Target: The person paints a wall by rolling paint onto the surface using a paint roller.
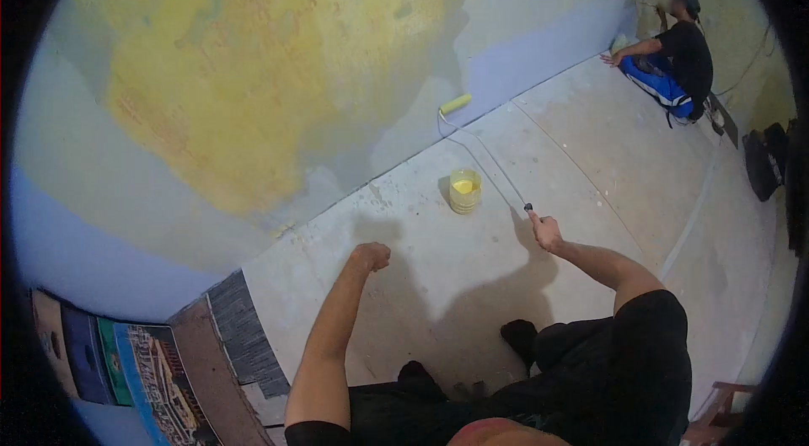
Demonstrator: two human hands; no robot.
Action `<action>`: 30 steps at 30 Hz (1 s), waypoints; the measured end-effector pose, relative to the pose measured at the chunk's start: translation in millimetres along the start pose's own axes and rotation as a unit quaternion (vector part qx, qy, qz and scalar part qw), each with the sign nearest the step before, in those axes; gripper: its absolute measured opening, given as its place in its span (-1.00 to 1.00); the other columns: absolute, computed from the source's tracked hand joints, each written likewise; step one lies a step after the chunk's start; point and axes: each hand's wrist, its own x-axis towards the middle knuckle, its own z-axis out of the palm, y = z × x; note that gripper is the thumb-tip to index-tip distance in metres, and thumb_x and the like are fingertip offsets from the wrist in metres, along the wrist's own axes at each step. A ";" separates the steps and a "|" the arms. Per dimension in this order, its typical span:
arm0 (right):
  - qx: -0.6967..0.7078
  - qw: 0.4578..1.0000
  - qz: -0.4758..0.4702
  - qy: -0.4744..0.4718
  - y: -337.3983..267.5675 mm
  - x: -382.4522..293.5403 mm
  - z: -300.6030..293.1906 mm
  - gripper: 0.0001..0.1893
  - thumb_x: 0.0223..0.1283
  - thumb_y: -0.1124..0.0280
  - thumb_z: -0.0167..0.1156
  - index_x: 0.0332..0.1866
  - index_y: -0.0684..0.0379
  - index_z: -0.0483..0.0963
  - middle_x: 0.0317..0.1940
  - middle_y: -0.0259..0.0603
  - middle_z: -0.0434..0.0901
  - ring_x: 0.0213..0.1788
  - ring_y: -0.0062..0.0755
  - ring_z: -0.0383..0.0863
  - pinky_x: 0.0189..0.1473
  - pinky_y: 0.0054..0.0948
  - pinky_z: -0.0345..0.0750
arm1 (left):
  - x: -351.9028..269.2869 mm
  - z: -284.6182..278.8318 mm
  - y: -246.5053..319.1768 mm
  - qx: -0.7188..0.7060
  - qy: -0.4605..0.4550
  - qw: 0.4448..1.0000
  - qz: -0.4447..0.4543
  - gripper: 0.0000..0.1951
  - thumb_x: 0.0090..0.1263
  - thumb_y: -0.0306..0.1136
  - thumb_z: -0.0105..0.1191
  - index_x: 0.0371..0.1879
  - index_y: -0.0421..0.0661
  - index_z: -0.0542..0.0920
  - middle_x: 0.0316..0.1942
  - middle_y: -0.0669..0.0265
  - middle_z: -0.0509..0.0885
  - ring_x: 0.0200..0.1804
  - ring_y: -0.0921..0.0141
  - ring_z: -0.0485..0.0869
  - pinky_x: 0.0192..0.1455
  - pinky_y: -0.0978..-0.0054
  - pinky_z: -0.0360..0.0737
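Note:
My right hand (547, 232) grips the dark handle of a paint roller (485, 146) with a long bent wire frame. Its yellow sleeve (456, 104) lies along the lower part of the wall (379, 35), just above the floor line. On the floor, between my hands and the wall, stands a translucent plastic container (465, 206) holding yellow paint (464, 186). My left hand (371, 256) hangs in front of me, its fingers curled, and I see nothing in it. The wall has a large yellow patch amid grey and pale lilac areas.
Another person (679, 54) sits low in the far right corner, facing the wall. Pale sheeting (569, 193) covers the floor. To my left are printed boxes or panels (164, 376) and a grey ridged mat (246, 326). Dark bags (765, 158) lie at the right; wooden furniture (723, 408) stands lower right.

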 end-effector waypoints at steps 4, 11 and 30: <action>0.049 0.993 -0.093 0.044 -9.4 3.8 -2.7 -0.25 0.28 -0.21 -0.11 -0.61 0.41 0.47 -0.69 0.07 0.50 -0.53 -0.12 0.56 -0.36 -0.16 0.46 | -7.9 8.4 -6.8 0.034 -0.001 0.999 -0.015 -0.78 0.18 -0.41 -0.04 -0.28 -0.11 0.67 -0.30 0.24 0.73 -0.26 0.28 0.70 -0.23 0.29 0.62; 0.273 0.949 -0.142 -0.062 -83.8 7.0 -24.0 -0.38 0.31 -0.18 -0.12 -0.72 0.12 0.22 -0.83 -0.39 0.17 -0.83 -0.55 0.16 -0.77 -0.47 0.13 | -27.2 0.3 -4.4 0.071 -0.025 0.995 -0.058 -0.81 0.15 -0.44 0.02 -0.35 -0.12 0.70 -0.34 0.20 0.73 -0.25 0.28 0.70 -0.21 0.30 0.62; 0.129 0.980 -0.104 -0.105 -12.3 -7.3 7.1 -0.27 0.33 -0.20 -0.20 -0.76 0.25 0.35 -0.81 -0.18 0.36 -0.73 -0.35 0.40 -0.59 -0.28 0.41 | 3.1 19.9 2.4 0.047 -0.005 0.998 0.048 -0.71 0.13 -0.36 0.02 -0.16 -0.06 0.65 -0.09 0.14 0.67 -0.03 0.17 0.64 -0.04 0.22 0.59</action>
